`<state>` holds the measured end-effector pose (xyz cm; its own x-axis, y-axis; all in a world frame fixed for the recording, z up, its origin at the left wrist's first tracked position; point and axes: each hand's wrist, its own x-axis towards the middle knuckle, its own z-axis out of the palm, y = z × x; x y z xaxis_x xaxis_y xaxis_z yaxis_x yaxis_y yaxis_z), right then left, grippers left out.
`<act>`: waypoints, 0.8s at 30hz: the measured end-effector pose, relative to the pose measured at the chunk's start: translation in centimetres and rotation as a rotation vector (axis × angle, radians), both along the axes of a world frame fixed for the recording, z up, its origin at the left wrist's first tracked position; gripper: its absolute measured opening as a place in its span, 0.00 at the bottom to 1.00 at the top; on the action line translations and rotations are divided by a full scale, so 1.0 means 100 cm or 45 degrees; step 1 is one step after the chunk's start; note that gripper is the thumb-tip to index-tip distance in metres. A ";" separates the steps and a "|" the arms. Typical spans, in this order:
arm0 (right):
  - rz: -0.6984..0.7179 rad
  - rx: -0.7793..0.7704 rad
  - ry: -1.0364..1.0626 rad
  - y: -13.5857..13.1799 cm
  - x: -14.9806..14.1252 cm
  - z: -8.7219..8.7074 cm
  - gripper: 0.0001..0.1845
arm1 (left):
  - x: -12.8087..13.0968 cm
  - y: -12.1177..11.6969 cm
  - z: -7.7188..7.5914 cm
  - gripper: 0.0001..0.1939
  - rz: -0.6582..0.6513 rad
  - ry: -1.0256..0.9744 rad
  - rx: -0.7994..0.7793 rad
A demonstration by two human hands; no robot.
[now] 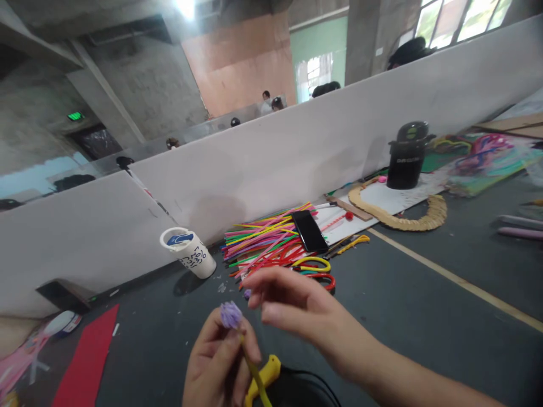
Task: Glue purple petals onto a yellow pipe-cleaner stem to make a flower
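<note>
My left hand (223, 359) pinches a small purple craft flower (231, 315) just under its head. Its yellow-green stem (255, 373) runs down toward the bottom edge of the view. To the right of the flower hangs my right hand (297, 302), thumb and fingers apart, with nothing seen between them. A small purple piece (248, 294) shows by its fingertips; whether they touch it I cannot tell. Below the hands, partly hidden behind the stem, is a yellow-handled tool (271, 367) with a black cord. Scissors (316, 264) with yellow and red handles lie just beyond my right hand.
Many coloured pipe cleaners (263, 240) lie beneath a black phone (309, 232) against the white partition (263, 169). A white cup (197, 257) leans at left, near red sheet material (87, 362). A black bin (407, 158) and a curved tan cardboard piece (418, 221) are at right.
</note>
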<state>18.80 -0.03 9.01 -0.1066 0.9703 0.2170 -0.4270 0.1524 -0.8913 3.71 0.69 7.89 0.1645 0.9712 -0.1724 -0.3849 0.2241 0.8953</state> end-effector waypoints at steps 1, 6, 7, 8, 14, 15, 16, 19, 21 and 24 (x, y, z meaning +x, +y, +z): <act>-0.050 0.004 0.036 0.003 0.004 -0.001 0.10 | -0.003 0.003 0.001 0.14 0.032 -0.007 0.051; -0.239 0.055 0.048 0.011 0.026 0.001 0.06 | -0.019 0.015 0.006 0.11 0.203 0.020 0.135; -0.254 0.056 0.062 0.012 0.029 0.002 0.06 | -0.021 0.016 0.006 0.11 0.223 0.031 0.155; -0.266 0.058 0.080 0.013 0.030 0.002 0.07 | -0.023 0.017 0.007 0.10 0.226 0.048 0.167; -0.273 0.097 0.084 0.018 0.032 -0.002 0.17 | -0.020 0.018 0.005 0.08 0.209 0.132 0.240; -0.279 0.101 0.056 0.019 0.032 -0.003 0.19 | -0.018 0.018 0.005 0.08 0.210 0.141 0.242; -0.287 0.105 0.022 0.019 0.032 -0.004 0.20 | -0.017 0.017 0.006 0.08 0.217 0.149 0.242; -0.305 0.107 -0.090 0.018 0.034 -0.002 0.21 | -0.012 0.014 0.009 0.08 0.237 0.155 0.241; -0.287 0.109 -0.160 0.016 0.035 0.002 0.16 | -0.009 0.012 0.011 0.08 0.230 0.151 0.241; -0.241 0.110 -0.236 0.014 0.035 0.008 0.07 | -0.001 0.011 0.011 0.08 0.158 0.094 0.201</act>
<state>22.33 1.34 9.83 0.0295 0.9554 0.2938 -0.2147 0.2932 -0.9316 3.62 1.76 8.99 0.0343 0.9991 -0.0233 -0.3325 0.0334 0.9425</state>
